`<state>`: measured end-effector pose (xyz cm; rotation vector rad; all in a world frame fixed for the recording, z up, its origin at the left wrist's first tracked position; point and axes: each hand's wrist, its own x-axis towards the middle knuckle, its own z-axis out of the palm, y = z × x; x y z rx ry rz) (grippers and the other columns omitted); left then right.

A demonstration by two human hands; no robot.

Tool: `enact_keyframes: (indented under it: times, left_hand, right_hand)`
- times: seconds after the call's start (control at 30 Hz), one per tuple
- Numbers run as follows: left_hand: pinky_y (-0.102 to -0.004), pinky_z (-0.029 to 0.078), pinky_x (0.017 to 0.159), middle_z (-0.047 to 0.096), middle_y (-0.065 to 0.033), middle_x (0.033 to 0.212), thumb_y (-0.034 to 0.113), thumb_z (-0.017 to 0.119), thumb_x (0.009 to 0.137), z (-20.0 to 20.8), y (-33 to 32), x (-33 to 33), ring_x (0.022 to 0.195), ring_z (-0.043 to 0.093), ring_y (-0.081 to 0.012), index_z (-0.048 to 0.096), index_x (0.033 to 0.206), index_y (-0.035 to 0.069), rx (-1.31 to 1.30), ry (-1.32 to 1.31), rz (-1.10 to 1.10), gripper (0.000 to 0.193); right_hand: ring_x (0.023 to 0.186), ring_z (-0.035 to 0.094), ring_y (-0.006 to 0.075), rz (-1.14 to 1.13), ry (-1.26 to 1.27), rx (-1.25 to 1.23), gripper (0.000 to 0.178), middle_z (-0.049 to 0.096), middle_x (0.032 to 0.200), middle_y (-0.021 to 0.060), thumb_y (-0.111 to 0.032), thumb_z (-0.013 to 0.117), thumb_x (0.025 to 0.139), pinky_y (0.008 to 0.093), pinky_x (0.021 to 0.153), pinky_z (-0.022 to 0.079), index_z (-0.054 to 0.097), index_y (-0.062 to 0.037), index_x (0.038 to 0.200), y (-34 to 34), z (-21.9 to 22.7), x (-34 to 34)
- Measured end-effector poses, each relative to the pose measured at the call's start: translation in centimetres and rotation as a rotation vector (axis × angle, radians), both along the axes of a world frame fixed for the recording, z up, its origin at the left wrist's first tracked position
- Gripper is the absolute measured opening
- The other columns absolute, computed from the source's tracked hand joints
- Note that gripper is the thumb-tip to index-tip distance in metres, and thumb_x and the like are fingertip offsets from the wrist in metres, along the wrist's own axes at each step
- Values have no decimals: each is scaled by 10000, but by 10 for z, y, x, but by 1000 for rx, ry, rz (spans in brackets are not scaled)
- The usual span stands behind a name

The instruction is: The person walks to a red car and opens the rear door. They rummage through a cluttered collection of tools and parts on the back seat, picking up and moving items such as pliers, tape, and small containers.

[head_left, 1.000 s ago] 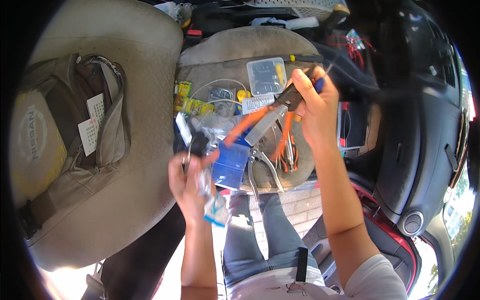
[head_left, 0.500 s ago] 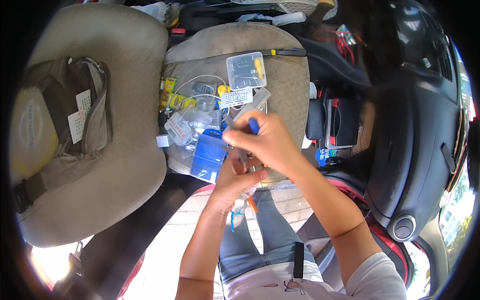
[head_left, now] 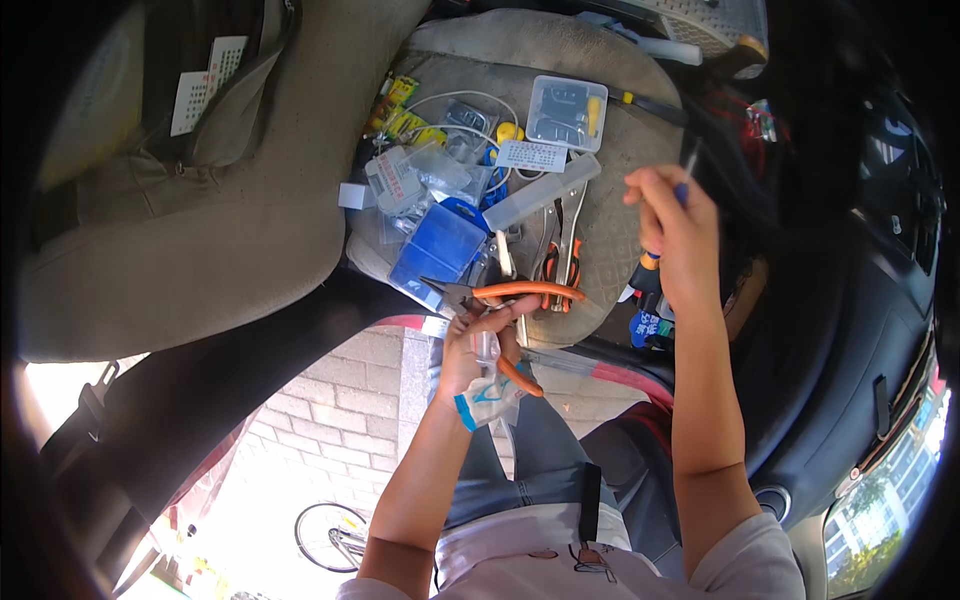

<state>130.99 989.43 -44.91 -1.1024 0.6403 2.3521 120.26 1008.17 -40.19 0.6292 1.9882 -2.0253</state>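
My left hand (head_left: pixel 475 345) is closed around orange-handled needle-nose pliers (head_left: pixel 530 289), their dark jaws pointing left and their handles spread apart. A small clear plastic bag with blue edging (head_left: pixel 490 398) hangs from the same hand. Raised to the right, beside the seat, my right hand (head_left: pixel 682 235) grips a screwdriver (head_left: pixel 682 192); a blue part of it and a thin shaft show above the fingers. The blue plastic case (head_left: pixel 438 243) lies just beyond my left hand. Near it on the seat are more orange-and-black-handled pliers (head_left: pixel 562 268) and a long clear plastic box (head_left: pixel 543 193).
The car seat (head_left: pixel 630 130) also bears a clear box of key shells (head_left: pixel 567 113), a printed white card (head_left: pixel 532 156), a white cable, plastic packets (head_left: pixel 440 175) and a long black-and-yellow tool (head_left: pixel 650 106). Another seat (head_left: pixel 210 270) stands left; the dark dashboard (head_left: pixel 830 290) is right.
My right hand has moved away from my left hand, up and right, with the screwdriver. The pliers in my left hand now show plainly. The view has shifted, so the seats sit differently.
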Motion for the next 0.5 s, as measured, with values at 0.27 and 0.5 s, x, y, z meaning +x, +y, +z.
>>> enact_keyframes:
  times: [0.27, 0.5]
  left_hand:
    - [-224, 359, 362, 626, -223, 900, -8, 516, 787, -2, -28, 21, 406, 490, -123, 528, 855, 7, -140, 84, -5, 71]
    - [-214, 430, 608, 596, -102, 825, -68, 503, 795, 7, -32, 35, 793, 613, -168, 501, 844, -25, -485, 96, -267, 66]
  right_hand:
    - [551, 475, 60, 305, -117, 177, 209, 551, 616, 15, -211, 588, 833, 221, 513, 373, 611, -6, 867, -19, -66, 70]
    - [641, 526, 48, 254, -240, -380, 210, 607, 731, 43, -195, 567, 862, 179, 508, 359, 563, 4, 930, -55, -23, 110]
